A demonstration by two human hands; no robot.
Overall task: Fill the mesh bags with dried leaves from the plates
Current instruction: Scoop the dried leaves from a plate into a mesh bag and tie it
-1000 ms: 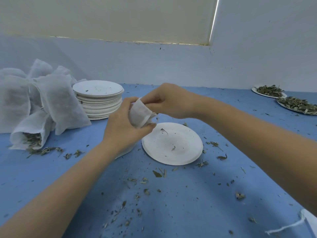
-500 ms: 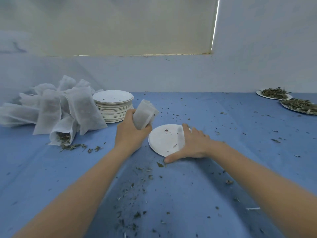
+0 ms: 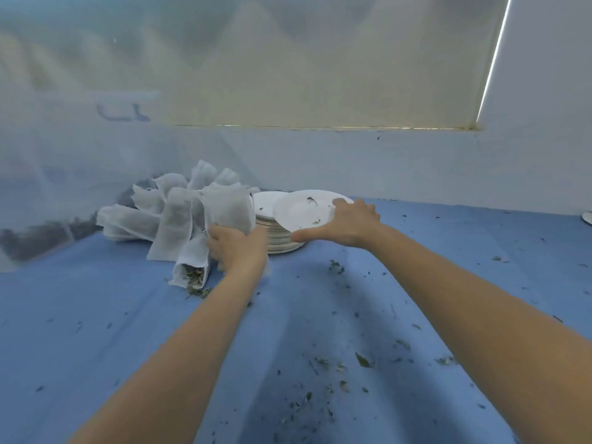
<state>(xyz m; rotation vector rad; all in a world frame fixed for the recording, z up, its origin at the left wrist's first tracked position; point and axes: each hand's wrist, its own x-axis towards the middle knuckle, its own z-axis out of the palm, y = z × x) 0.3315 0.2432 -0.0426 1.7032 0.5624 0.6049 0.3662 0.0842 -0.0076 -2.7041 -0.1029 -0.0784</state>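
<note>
Both hands have travelled away from the middle of the blue table to its far left since half a second ago, and the white plate that lay flat under the right hand is now lifted. That emptied plate, with only a few leaf crumbs on it, is carried tilted above the stack of empty white plates, partly overlapping the top one; the right hand clasps its near right rim, fingers over the upper face and the thumb stretched out beneath the edge. The left hand is down at the pile of filled mesh bags, just left of the stack, its curled fingers pressed against a bag standing at the front of the pile; whether they grip it or merely rest on it cannot be told. One bag lies on its side with its mouth toward the viewer, dried leaves spilling from it onto the cloth. Leaf fragments are scattered over the near table. At the far right edge the rim of another plate just shows.
</note>
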